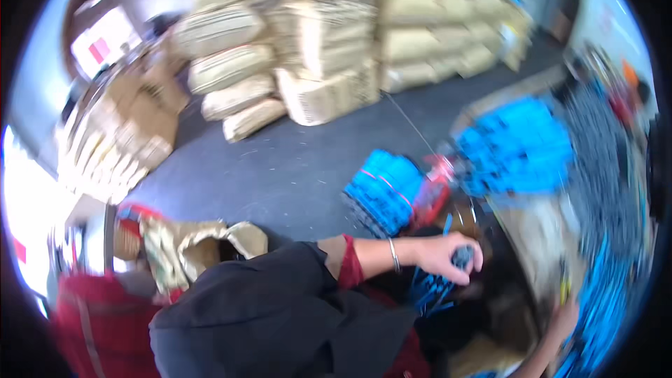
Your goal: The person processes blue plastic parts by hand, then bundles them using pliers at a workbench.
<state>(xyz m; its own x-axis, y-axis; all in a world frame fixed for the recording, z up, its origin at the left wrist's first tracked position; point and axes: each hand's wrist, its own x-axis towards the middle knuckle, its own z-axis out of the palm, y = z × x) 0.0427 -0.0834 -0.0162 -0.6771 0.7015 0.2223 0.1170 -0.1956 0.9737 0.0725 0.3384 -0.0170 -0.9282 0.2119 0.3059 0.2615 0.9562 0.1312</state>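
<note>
Presently, a small dark-grey rounded object [462, 257] is enclosed by the left hand [442, 255], near thin bright-blue strips [432, 292]. Right of this grip, a slim yellow object [564, 285] is seen at the right hand [564, 318], whose closure cannot be told.

Dark grey lump [462, 257] in left hand [443, 253]

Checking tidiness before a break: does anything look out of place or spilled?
Slightly: thin blue strips near the left hand splay at odd angles, unlike the banded blue bundle.
</note>
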